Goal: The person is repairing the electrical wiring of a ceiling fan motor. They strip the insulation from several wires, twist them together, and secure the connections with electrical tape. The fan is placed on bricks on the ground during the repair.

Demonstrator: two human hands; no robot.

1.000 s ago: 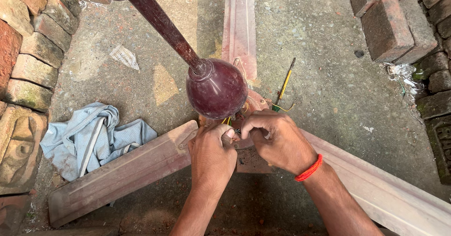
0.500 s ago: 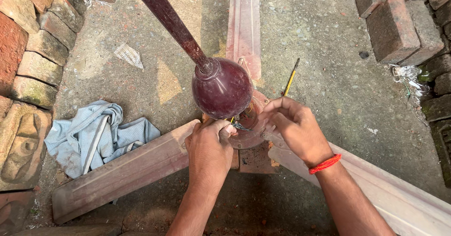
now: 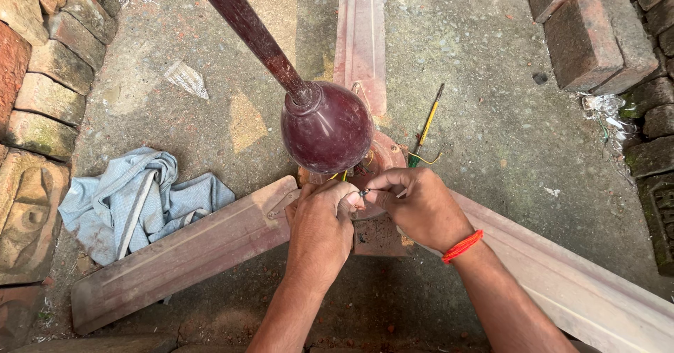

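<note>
A dusty reddish-brown ceiling fan lies on the concrete floor, its three blades point(image 3: 184, 253) spread out. A dark maroon bell-shaped cover point(image 3: 327, 127) on a down-rod point(image 3: 246, 28) hangs over the fan hub point(image 3: 379, 158). My left hand point(image 3: 319, 230) and my right hand point(image 3: 421, 206) meet just below the cover, over the hub. Their fingertips pinch a small metal part point(image 3: 364, 192) between them. Yellow and green wires point(image 3: 342, 176) show under the cover. An orange band circles my right wrist.
A screwdriver with a yellow-green handle point(image 3: 425, 129) lies on the floor right of the hub. A crumpled light-blue cloth point(image 3: 133, 203) sits to the left. Brick stacks line the left edge point(image 3: 42, 65) and the top right point(image 3: 597, 30). A scrap of plastic point(image 3: 187, 79) lies upper left.
My right hand shifted slightly right and back toward the left hand, and both hands' fingertips now meet on the small metal part. The view moved a little closer.
</note>
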